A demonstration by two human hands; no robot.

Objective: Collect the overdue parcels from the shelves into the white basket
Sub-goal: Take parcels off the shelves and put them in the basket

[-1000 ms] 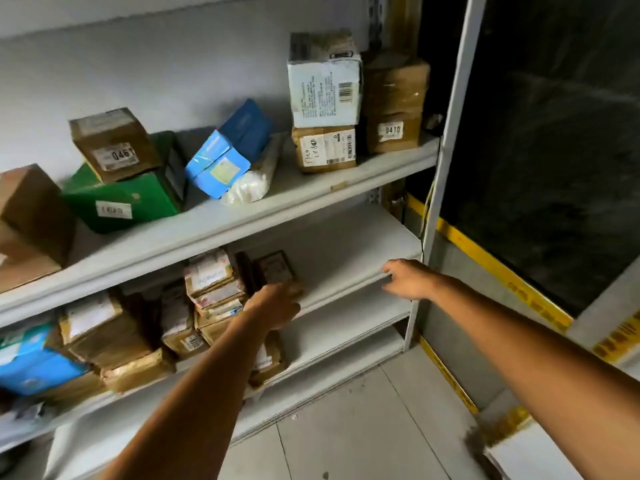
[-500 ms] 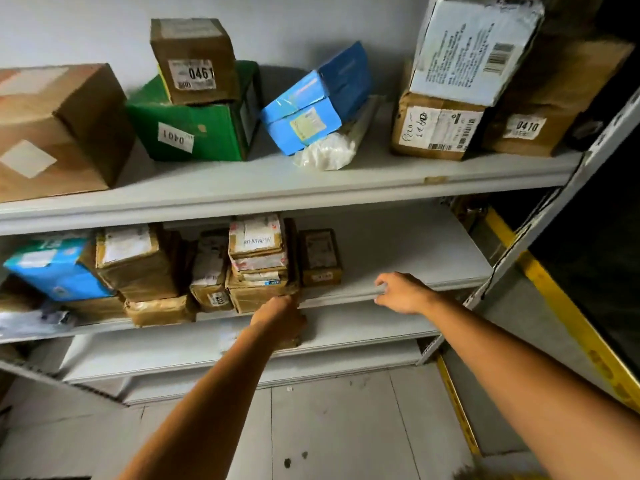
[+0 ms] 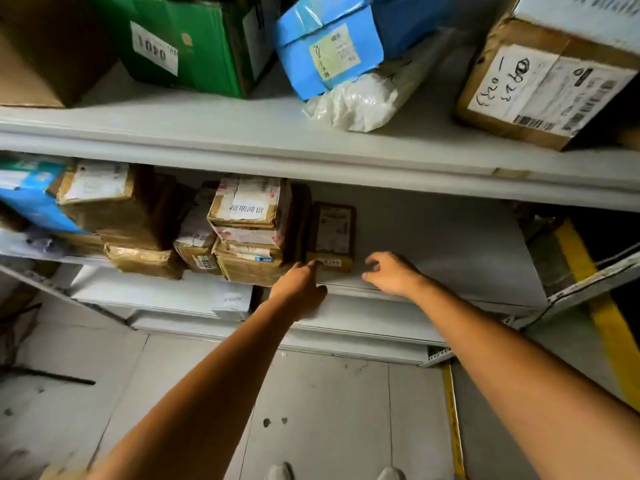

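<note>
Above, green box (image 3: 207, 46) reads 0401; left hand (image 3: 298, 289) touches small parcel (image 3: 332, 230).

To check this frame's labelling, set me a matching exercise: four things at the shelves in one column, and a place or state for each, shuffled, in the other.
Things:
1. green box
2. white plastic bag
3. small brown box
4. right hand

Places or states:
A. on the middle shelf, at the fingers of the left hand
B. open, over bare shelf board
C. on the upper shelf, label 0401
D. partly under the blue parcel

Pairs: 1-C, 2-D, 3-A, 4-B.
</note>
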